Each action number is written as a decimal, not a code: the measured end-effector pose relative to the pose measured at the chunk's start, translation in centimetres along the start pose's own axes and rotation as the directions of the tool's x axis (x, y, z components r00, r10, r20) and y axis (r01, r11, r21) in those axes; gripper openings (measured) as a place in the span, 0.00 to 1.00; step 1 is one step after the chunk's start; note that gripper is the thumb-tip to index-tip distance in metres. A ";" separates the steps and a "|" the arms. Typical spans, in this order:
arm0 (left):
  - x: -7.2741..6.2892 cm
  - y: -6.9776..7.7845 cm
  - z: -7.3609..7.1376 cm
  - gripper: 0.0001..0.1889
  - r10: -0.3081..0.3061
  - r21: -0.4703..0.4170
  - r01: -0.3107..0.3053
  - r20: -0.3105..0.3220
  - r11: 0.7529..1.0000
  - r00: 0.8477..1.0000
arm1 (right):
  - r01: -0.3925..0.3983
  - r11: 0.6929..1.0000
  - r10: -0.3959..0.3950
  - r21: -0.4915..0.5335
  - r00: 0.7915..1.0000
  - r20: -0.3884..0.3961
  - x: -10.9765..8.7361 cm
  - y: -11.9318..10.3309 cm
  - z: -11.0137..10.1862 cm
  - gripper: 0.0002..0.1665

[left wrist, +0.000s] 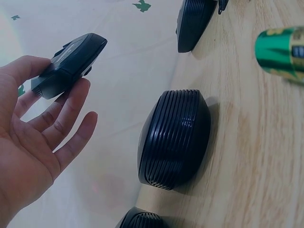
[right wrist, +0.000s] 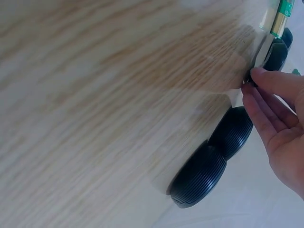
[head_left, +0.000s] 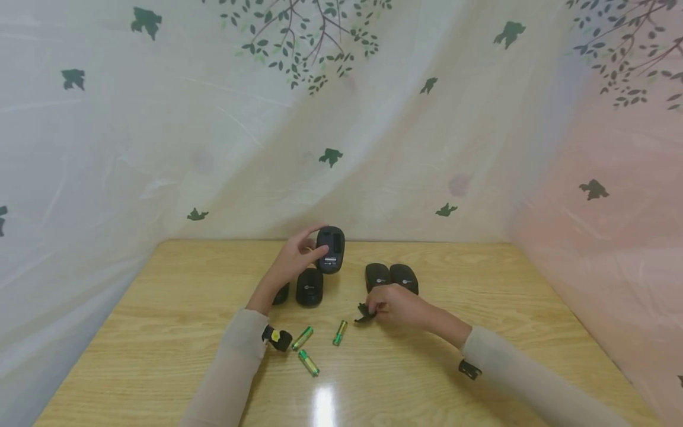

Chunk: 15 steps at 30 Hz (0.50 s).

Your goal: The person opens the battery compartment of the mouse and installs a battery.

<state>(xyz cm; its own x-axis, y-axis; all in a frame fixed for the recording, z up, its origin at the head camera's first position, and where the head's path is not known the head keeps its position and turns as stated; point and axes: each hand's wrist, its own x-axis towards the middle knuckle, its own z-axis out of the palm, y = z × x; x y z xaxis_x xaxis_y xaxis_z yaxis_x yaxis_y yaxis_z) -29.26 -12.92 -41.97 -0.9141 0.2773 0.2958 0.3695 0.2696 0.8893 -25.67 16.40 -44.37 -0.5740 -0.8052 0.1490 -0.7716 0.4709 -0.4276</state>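
Note:
My left hand grips a black computer mouse above the table, thumb on its underside and fingers around the edge. The underside faces me, with a dark battery slot and a white label. In the left wrist view, the mouse sits between the thumb and the fingers, the lowest finger apart from it. My right hand pinches a thin black cover low over the table. Three green-and-gold batteries lie between the hands: one near the cover, two others nearer the left sleeve.
Two black mice stand side by side beyond my right hand. Another mouse stands below the lifted one, and one more is partly hidden by my left wrist. A printed cloth hangs behind the wooden table.

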 end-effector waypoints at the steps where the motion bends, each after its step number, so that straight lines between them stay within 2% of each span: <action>1: 0.0 0.0 0.0 0.29 -0.001 -0.001 0.001 0.001 1.000 1.000 | 0.004 1.000 -0.004 -0.008 1.000 0.003 0.0 0.0 0.0 0.08; 15: 0.1 -0.4 -0.2 0.30 -0.025 0.001 0.025 0.000 1.000 1.000 | 0.000 0.993 0.003 -0.117 1.000 0.026 0.2 0.0 0.3 0.07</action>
<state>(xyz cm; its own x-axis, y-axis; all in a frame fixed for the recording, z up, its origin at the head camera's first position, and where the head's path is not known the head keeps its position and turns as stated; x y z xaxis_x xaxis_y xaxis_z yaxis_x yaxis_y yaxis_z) -29.54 -13.20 -42.20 -0.9231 0.2707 0.2731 0.3465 0.2776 0.8960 -25.68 16.09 -44.61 -0.5687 -0.8131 0.1245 -0.7986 0.5095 -0.3203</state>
